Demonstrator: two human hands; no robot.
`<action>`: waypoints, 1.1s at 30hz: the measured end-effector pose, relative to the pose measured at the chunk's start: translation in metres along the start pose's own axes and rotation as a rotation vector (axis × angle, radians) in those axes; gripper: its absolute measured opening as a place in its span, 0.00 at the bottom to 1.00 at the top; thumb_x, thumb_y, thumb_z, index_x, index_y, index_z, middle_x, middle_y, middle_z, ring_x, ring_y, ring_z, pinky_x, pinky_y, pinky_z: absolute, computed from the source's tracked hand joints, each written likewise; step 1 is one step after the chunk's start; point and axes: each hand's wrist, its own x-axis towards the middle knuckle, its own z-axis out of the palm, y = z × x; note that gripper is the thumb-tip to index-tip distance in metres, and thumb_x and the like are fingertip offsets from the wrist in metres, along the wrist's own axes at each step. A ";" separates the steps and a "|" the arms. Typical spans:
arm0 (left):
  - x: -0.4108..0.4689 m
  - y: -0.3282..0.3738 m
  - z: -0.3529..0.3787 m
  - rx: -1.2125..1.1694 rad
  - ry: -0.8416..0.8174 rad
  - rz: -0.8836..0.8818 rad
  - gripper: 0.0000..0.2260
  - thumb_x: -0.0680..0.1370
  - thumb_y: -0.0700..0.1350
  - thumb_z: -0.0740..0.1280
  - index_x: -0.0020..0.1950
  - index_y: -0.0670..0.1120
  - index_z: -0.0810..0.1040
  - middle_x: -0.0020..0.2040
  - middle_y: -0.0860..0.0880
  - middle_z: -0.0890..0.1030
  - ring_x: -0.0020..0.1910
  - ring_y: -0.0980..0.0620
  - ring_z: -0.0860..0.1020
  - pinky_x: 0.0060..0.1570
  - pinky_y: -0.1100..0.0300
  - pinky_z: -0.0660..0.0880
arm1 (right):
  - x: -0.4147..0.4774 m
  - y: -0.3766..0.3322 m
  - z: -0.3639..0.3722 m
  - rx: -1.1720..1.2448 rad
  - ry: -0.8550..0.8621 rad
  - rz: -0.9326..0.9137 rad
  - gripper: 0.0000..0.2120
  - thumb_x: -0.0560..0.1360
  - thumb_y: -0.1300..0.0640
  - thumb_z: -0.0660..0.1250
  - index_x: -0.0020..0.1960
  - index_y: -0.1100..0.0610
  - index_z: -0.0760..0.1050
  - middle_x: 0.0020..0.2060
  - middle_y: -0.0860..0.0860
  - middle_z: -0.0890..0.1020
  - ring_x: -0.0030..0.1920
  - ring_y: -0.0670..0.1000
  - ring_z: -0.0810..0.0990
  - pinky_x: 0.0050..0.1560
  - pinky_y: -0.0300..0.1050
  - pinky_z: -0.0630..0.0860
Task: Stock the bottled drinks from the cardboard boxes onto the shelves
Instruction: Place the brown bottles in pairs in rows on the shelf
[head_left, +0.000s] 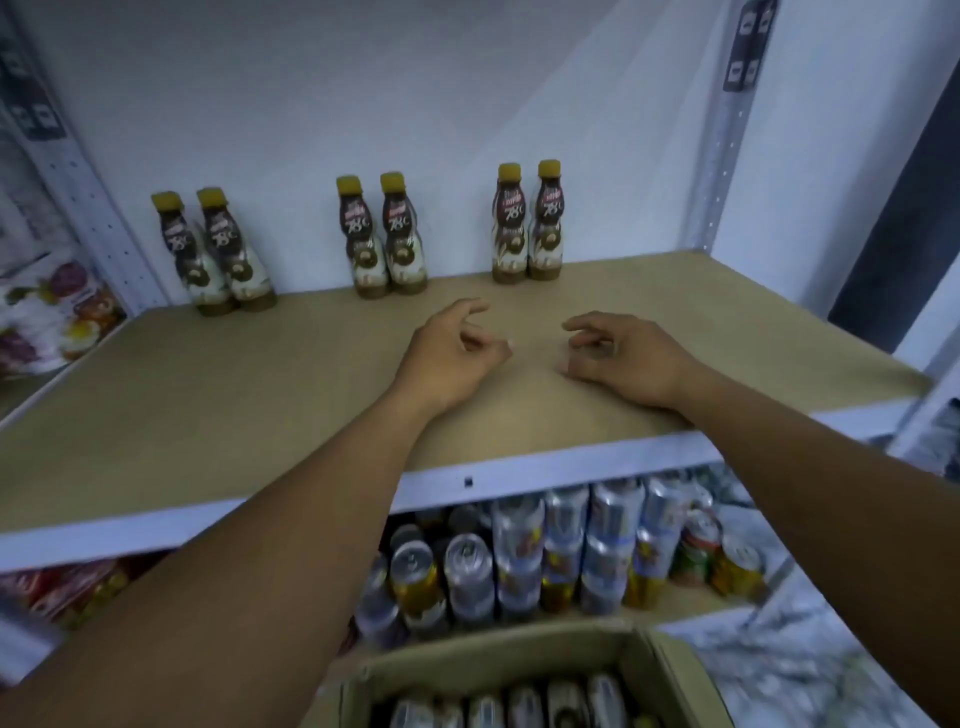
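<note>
Bottles (389, 236) along brown shelf (208, 395)

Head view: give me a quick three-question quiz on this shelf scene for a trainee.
1. True or false: the left hand holds a bottle.
2. How many yellow-capped bottles stand on the shelf? A) four B) six C) eight
3. What is stored beneath that shelf?

Key: 1 false, its grip is empty; 2 B, in three pairs along the back; 3 drink cans.
</note>
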 end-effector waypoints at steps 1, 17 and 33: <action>-0.017 0.006 -0.003 0.019 -0.020 0.014 0.25 0.74 0.50 0.78 0.70 0.51 0.76 0.45 0.56 0.86 0.51 0.58 0.82 0.60 0.61 0.76 | -0.014 -0.008 0.002 -0.028 -0.015 -0.024 0.22 0.76 0.49 0.75 0.68 0.49 0.77 0.60 0.47 0.82 0.61 0.47 0.79 0.65 0.40 0.71; -0.248 -0.017 -0.015 0.006 -0.061 -0.002 0.25 0.81 0.47 0.71 0.77 0.51 0.70 0.52 0.56 0.84 0.52 0.67 0.78 0.53 0.75 0.72 | -0.224 -0.039 0.088 0.072 0.050 0.044 0.19 0.82 0.49 0.67 0.72 0.52 0.74 0.68 0.50 0.78 0.68 0.50 0.75 0.70 0.51 0.72; -0.373 -0.173 0.040 0.072 -0.136 -0.482 0.28 0.80 0.48 0.73 0.78 0.51 0.69 0.71 0.48 0.77 0.69 0.45 0.75 0.66 0.49 0.73 | -0.295 0.051 0.204 0.311 0.018 0.508 0.20 0.79 0.49 0.71 0.70 0.50 0.76 0.59 0.47 0.80 0.57 0.47 0.77 0.57 0.44 0.73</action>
